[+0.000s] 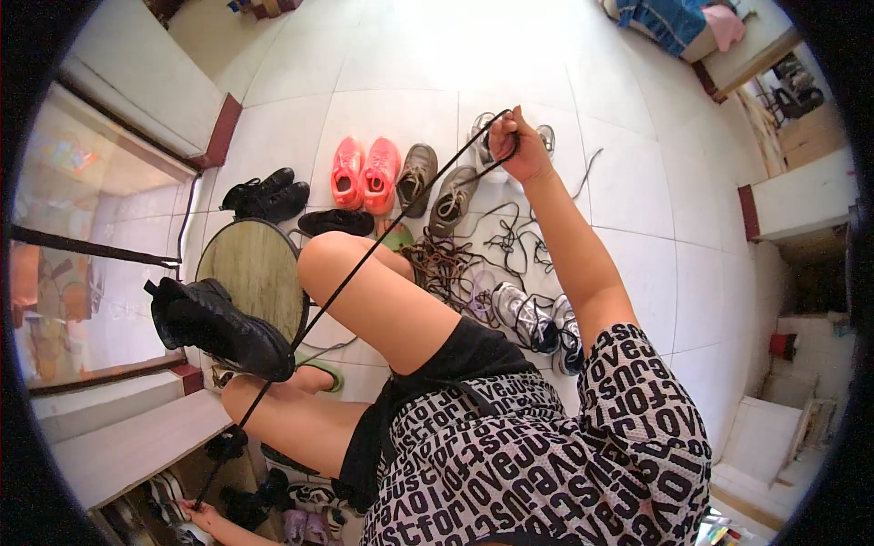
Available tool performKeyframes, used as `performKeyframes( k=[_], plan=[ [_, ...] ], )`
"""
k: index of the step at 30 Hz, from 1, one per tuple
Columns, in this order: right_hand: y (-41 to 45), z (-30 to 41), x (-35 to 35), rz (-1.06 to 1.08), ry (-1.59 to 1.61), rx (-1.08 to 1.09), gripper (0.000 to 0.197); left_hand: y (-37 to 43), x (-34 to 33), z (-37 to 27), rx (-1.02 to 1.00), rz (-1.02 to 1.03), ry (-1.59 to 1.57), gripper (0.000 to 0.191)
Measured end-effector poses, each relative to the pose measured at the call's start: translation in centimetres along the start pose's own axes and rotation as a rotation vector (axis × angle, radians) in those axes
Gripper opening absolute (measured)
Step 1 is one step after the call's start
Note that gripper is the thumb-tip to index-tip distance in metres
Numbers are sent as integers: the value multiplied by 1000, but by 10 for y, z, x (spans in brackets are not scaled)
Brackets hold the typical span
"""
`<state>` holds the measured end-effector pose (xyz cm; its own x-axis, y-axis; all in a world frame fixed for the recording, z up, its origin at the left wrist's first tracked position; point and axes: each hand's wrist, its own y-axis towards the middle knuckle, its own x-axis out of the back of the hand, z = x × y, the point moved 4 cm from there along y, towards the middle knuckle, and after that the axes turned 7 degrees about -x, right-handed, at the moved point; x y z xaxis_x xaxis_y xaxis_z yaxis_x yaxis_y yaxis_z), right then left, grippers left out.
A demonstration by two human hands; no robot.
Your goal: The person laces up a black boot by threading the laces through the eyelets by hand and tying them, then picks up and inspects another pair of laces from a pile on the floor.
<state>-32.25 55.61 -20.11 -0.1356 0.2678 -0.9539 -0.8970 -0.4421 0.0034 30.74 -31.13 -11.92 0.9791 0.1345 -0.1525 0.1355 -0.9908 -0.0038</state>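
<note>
A long black shoelace (372, 250) is stretched between my two hands. My right hand (519, 145) is raised at the upper right, its fingers closed on one end, from which a second strand trails. Low at the left, my left hand (194, 513) pinches the other end beside the shoe rack. Partway along, the lace passes the toe of a black boot (222, 327); whether it touches the boot I cannot tell. The boot rests at the edge of a round stool (252, 273) with a wood-look top, close to my knees. A dark knotted clump (227, 442) hangs on the lower lace.
Coral sneakers (365, 174), grey-brown shoes (437, 194) and black shoes (266, 196) stand on the tiles. A tangle of loose laces (447, 269) lies near silver sneakers (526, 317). The shoe rack (140, 450) borders the lower left, beside a glass door (102, 225).
</note>
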Motion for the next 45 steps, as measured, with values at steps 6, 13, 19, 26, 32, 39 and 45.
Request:
performKeyframes(
  k=[6,13,19,26,32,39,45],
  plan=[
    [-1,-1,4,-286,27,84,23,-46,-5,2,142,-8,-114,35],
    [-22,16,24,-191,-61,69,26,-119,-72,-12,20,375,-21,36],
    [-46,28,47,-478,-379,95,28,-152,-152,-30,-49,653,-111,41],
    [-74,33,60,-813,-1220,-2,19,-142,-164,-72,-242,488,86,46],
    [-83,31,76,-766,-1276,8,25,-20,-67,-75,5,93,76,43],
    [-92,18,95,-777,-1380,-44,24,-21,-13,-49,-44,-155,640,34],
    [-100,12,103,-808,-1404,-42,21,-81,-30,-54,-48,-354,684,41]
  ],
)
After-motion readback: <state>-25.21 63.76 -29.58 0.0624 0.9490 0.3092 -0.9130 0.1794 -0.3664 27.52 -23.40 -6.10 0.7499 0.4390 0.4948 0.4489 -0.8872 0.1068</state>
